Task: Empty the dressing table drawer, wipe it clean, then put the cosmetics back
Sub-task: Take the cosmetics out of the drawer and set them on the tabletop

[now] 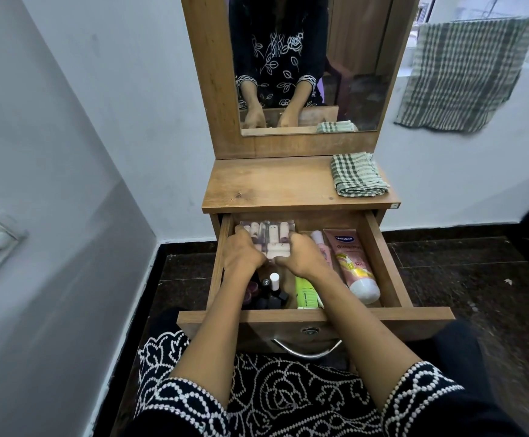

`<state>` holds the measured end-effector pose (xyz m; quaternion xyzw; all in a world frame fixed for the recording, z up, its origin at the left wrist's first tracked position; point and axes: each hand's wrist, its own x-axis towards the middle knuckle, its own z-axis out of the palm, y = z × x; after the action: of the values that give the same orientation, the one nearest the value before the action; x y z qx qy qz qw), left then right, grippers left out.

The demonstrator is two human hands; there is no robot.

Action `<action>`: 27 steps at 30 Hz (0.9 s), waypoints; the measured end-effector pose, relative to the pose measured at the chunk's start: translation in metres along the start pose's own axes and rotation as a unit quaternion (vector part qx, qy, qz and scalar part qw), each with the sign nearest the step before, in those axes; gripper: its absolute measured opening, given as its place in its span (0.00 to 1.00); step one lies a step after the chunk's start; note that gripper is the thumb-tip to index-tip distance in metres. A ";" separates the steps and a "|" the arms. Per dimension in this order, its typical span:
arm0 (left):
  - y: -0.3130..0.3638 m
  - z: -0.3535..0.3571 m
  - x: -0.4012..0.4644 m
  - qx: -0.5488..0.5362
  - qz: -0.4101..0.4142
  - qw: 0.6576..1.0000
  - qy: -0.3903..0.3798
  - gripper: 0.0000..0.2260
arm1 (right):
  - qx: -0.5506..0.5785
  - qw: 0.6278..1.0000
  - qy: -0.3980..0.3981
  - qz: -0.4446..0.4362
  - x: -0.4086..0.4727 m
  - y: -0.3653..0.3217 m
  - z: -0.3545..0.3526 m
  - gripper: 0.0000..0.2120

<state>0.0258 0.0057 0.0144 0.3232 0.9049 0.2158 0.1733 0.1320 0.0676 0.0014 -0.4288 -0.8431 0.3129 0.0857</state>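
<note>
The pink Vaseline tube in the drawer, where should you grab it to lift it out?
Grab the pink Vaseline tube around its middle, coming straight down from above. It lies flat along the right side of the drawer, white cap toward the front, and its top is uncovered. The drawer wall runs close along its right, so fingers probably fit best over the top, pinching both sides.
</note>
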 end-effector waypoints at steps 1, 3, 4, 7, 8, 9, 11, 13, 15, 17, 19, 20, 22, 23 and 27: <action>-0.001 -0.001 0.000 -0.005 0.007 1.000 0.001 0.26 | 0.004 1.000 0.002 -0.002 0.000 0.000 -0.001 0.21; -0.001 -0.001 -0.003 -0.018 0.018 1.000 0.007 0.27 | 0.012 1.000 0.012 0.001 -0.003 0.001 -0.003 0.22; -0.002 -0.002 -0.005 -0.026 0.022 0.999 0.012 0.27 | 0.011 1.000 0.021 0.001 -0.004 0.000 -0.005 0.22; -0.006 -0.006 -0.009 -0.053 0.034 0.998 0.029 0.26 | -0.009 0.999 0.049 -0.007 -0.011 -0.002 -0.009 0.22; -0.008 -0.006 -0.011 -0.061 0.036 0.997 0.030 0.25 | -0.017 0.998 0.054 -0.011 -0.014 -0.003 -0.010 0.22; -0.010 -0.007 -0.013 -0.068 0.036 0.997 0.032 0.25 | -0.023 0.998 0.057 -0.015 -0.017 -0.003 -0.010 0.22; -0.014 -0.007 -0.018 -0.082 0.042 0.995 0.036 0.26 | -0.018 0.998 0.060 -0.021 -0.022 -0.002 -0.010 0.22; -0.015 -0.007 -0.023 -0.098 0.053 0.993 0.042 0.26 | 0.003 0.998 0.064 -0.027 -0.027 0.000 -0.012 0.21; -0.016 -0.009 -0.028 -0.110 0.062 0.991 0.045 0.27 | 0.016 0.997 0.069 -0.028 -0.031 0.000 -0.015 0.21; -0.017 -0.011 -0.034 -0.113 0.067 0.990 0.048 0.27 | 0.009 0.997 0.076 -0.020 -0.036 -0.001 -0.016 0.22; -0.018 -0.015 -0.041 -0.112 0.070 0.990 0.047 0.27 | 0.004 0.996 0.089 -0.020 -0.043 -0.001 -0.018 0.23; -0.018 -0.016 -0.044 -0.112 0.073 0.990 0.048 0.27 | 0.011 0.995 0.094 -0.021 -0.047 -0.002 -0.018 0.25; -0.019 -0.020 -0.052 -0.116 0.078 0.989 0.057 0.27 | 0.030 0.995 0.097 -0.022 -0.053 -0.003 -0.021 0.27; -0.019 -0.022 -0.056 -0.116 0.080 0.988 0.063 0.27 | 0.038 0.994 0.096 -0.026 -0.057 -0.004 -0.022 0.26; -0.019 -0.035 -0.070 -0.117 0.095 0.985 0.086 0.28 | 0.062 0.992 0.105 -0.039 -0.067 -0.013 -0.030 0.23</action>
<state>0.0514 -0.0632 0.0466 0.3653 0.8503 0.3626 0.1097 0.1769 0.0232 0.0417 -0.4195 -0.8247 0.3142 0.2123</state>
